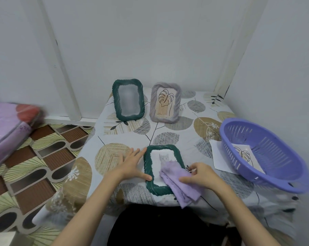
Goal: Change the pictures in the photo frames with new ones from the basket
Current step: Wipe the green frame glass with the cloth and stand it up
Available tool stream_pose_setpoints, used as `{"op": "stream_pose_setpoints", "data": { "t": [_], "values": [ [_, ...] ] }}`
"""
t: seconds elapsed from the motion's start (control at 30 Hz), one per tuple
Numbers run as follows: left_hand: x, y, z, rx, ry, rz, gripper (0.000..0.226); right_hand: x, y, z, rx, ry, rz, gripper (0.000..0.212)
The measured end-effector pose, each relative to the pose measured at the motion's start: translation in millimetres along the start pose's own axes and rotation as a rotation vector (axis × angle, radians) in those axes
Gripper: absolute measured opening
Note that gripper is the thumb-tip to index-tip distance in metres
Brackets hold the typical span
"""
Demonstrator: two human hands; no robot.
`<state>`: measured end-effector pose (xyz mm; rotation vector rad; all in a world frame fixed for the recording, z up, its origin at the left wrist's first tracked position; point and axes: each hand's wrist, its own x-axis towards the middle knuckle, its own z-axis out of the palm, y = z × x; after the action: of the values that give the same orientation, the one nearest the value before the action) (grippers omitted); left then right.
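A dark green photo frame [149,173] lies flat near the table's front edge, showing a white cat picture. My left hand [132,162] lies flat with straight fingers against the frame's left rim, thumb on the rim. My right hand [198,174] holds a lilac cloth [180,183] that covers the frame's lower right part. At the back stand a second green frame [128,99] with a pale blurred picture and a grey frame [165,102] with a leaf drawing. The purple basket [274,157] at the right holds a leaf picture [246,155].
A white sheet [216,153] lies partly under the basket. The table [176,128] has a leaf-patterned cover and stands against white walls. On the left are a patterned floor [35,157] and a purple mattress [6,128].
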<state>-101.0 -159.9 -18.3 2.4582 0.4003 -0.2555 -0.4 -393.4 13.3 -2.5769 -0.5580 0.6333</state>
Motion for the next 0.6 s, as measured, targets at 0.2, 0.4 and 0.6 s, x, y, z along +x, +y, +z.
{"op": "stream_pose_setpoints", "data": {
  "t": [0.2, 0.4, 0.6],
  "values": [
    [-14.6, 36.6, -3.8, -0.836, 0.183, 0.127, 0.054, -0.6, -6.5, -11.3, 0.731, 0.16, -0.13, 0.012],
    [-25.8, 66.0, -2.6, -1.328, -0.062, 0.162, 0.043, 6.0, -44.7, 7.2, 1.209, 0.012, -0.171, 0.033],
    [-29.6, 37.0, -22.2, -0.925, 0.421, 0.12, 0.049, 14.5, -62.4, 19.4, 1.213, -0.095, -0.203, 0.028]
  ]
}}
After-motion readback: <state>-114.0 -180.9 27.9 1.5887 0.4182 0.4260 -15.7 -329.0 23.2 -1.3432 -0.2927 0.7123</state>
